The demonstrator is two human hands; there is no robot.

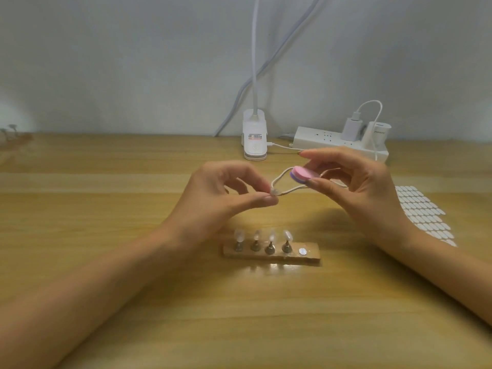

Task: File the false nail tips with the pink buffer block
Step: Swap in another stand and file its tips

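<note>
Judged mid-task: one false nail tip pinched in left hand over the table centre, pink buffer block gripped by right hand just beside it, not touching; four mounted tips on wooden holder nearer the front edge, whether filed cannot be told.

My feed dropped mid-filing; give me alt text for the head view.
Above a wooden table, the left hand pinches a false nail tip while the right hand holds the pink buffer block close beside it, not touching. Nearer the camera, a wooden holder carries four more tips on stands.
</note>
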